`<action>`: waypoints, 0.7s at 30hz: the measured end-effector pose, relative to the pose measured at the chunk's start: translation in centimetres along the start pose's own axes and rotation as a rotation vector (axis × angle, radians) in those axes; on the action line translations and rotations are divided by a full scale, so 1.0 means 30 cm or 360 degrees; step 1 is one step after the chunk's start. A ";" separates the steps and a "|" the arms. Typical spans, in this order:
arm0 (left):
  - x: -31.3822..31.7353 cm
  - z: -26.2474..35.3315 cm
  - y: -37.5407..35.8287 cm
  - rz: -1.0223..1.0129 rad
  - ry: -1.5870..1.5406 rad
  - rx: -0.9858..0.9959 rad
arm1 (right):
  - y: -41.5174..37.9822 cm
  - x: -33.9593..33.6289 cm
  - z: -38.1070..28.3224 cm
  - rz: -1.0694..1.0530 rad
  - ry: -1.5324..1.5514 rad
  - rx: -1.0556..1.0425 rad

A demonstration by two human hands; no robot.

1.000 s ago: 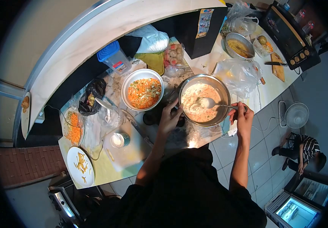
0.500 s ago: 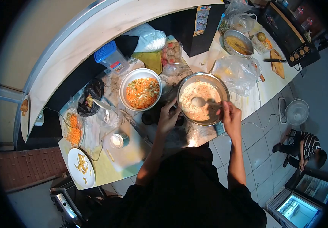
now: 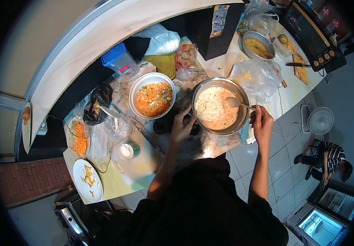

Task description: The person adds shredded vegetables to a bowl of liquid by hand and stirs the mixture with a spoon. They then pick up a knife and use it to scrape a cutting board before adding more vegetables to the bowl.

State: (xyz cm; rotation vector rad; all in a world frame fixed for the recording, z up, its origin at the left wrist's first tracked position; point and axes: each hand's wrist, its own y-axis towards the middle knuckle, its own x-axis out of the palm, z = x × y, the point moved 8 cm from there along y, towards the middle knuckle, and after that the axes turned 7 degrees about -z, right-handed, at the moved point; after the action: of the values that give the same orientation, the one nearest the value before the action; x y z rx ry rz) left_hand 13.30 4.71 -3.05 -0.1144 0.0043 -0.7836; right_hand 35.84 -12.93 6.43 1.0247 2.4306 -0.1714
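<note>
A steel bowl [image 3: 241, 116] holds a pale orange, wet mixture [image 3: 212, 104] with shredded bits in it. My left hand [image 3: 184, 125] grips the bowl's left rim, thumb and fingers closed about the edge. Over the bowl's right side, my right hand [image 3: 262, 125] pinches the handle of a large spoon [image 3: 232, 102], whose rounded head rests at the mixture's surface. Just left of the bowl stands a white bowl [image 3: 132, 107] filled with shredded carrot and other chopped vegetables [image 3: 154, 99].
Left on the counter are a jar of white stuff [image 3: 128, 151], a black bag [image 3: 99, 107], grated carrot [image 3: 78, 139] and a white plate [image 3: 97, 192]. Behind are a blue-lidded container [image 3: 121, 63], a plastic bag [image 3: 254, 80], a knife [image 3: 295, 64] and an oven [image 3: 308, 37]. A person [image 3: 330, 160] sits at right.
My right hand has moved right with the spoon, from the bowl's middle towards its right wall. The bowl has shifted very slightly; my left hand stays at its rim.
</note>
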 end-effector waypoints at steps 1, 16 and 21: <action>0.002 0.013 0.002 -0.0020 0.0077 0.0055 | 0.006 0.021 0.033 -0.0026 0.0156 0.0036; 0.006 0.027 -0.005 -0.0004 0.0064 -0.0105 | -0.045 0.222 0.063 -0.0318 0.0723 0.0392; 0.006 0.033 0.002 -0.0033 0.0067 0.0092 | -0.027 0.189 0.105 -0.0201 0.0924 0.0491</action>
State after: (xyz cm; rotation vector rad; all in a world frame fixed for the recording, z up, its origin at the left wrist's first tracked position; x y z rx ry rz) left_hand 13.50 4.72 -2.07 -0.0430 0.0201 -0.8058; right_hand 33.14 -10.82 0.87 1.1763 3.0700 -0.3399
